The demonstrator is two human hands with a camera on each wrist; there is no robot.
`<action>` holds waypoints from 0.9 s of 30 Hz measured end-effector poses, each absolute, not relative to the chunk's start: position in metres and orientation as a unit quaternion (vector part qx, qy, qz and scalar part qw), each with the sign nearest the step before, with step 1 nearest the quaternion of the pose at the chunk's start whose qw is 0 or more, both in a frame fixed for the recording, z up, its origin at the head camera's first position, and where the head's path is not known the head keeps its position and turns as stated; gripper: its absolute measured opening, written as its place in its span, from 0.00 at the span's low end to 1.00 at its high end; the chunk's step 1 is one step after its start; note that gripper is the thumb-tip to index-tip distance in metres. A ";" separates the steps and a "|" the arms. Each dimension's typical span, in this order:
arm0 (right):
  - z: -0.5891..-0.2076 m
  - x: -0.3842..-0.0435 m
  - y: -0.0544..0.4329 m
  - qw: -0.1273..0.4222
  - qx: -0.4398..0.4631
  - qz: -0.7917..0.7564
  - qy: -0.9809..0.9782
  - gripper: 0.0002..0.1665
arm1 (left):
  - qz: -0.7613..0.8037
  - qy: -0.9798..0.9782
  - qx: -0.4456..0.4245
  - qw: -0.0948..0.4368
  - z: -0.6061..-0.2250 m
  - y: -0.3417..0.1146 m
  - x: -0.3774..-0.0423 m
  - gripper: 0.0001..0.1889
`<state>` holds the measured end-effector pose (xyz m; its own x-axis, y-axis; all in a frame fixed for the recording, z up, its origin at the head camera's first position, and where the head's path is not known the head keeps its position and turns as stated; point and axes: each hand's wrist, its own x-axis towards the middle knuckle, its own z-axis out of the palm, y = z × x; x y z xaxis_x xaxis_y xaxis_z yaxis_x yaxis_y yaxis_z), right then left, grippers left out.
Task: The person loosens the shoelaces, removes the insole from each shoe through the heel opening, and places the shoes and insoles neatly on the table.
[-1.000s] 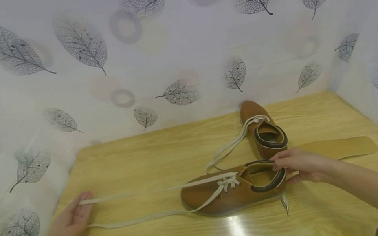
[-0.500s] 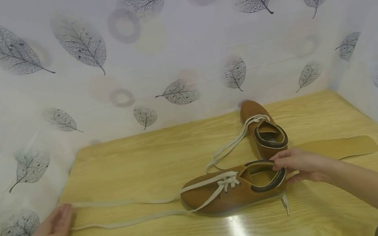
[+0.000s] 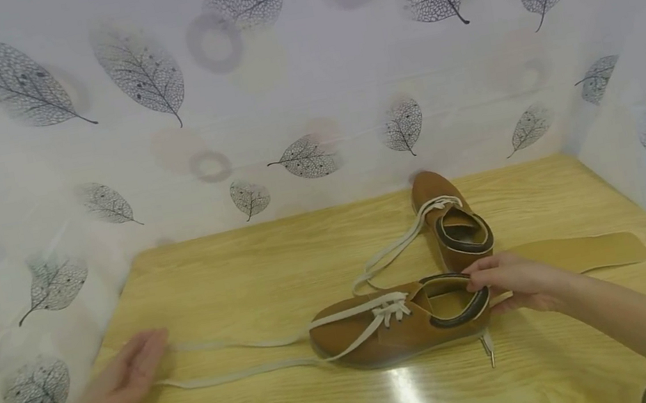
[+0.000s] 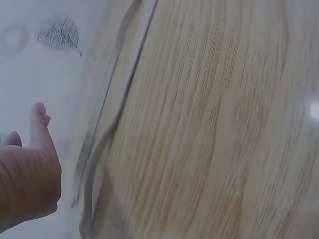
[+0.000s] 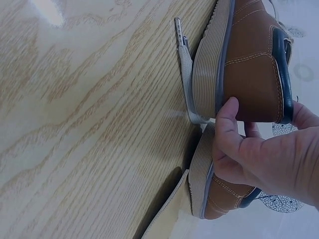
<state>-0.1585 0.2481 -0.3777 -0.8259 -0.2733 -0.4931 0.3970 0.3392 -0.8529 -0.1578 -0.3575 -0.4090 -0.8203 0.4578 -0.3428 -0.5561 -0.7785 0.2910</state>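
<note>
Across the table, a brown leather shoe [image 3: 351, 338] lies with its toe to the left. My right hand [image 3: 516, 283] grips it at the heel, the thumb on the outer side and fingers over the dark collar, as the right wrist view shows. Two long pale shoelace ends [image 3: 249, 374] run from its eyelets leftward along the table. Near their tips is my left hand [image 3: 129, 377]. In the left wrist view that hand [image 4: 30, 174] has its fingers stretched out, with the laces [image 4: 107, 124] lying apart from it.
Behind stands a second brown shoe [image 3: 432, 191], its laces trailing left. A tan insole [image 3: 603, 250] lies to its right. Metal-tipped lace ends [image 5: 179, 37] poke out beside the gripped shoe's sole. Leaf-printed white sheeting [image 3: 293, 93] borders the wooden table [image 3: 232, 265].
The left hand held the upper lace stretched taut, moved left as that lace sagged onto the table, then came back right. The right hand and shoe stayed put.
</note>
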 end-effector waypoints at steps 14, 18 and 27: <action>-0.380 -0.157 0.251 0.296 0.049 -0.566 0.768 0.31 | 0.874 0.293 -0.028 0.386 -0.383 -0.262 -0.174 0.23; -0.381 -0.156 0.253 0.296 0.045 -0.567 0.767 0.30 | 0.847 0.363 -0.046 0.386 -0.379 -0.231 -0.172 0.20; -0.379 -0.160 0.251 0.296 0.037 -0.569 0.767 0.31 | 0.801 0.445 -0.051 0.397 -0.379 -0.185 -0.168 0.17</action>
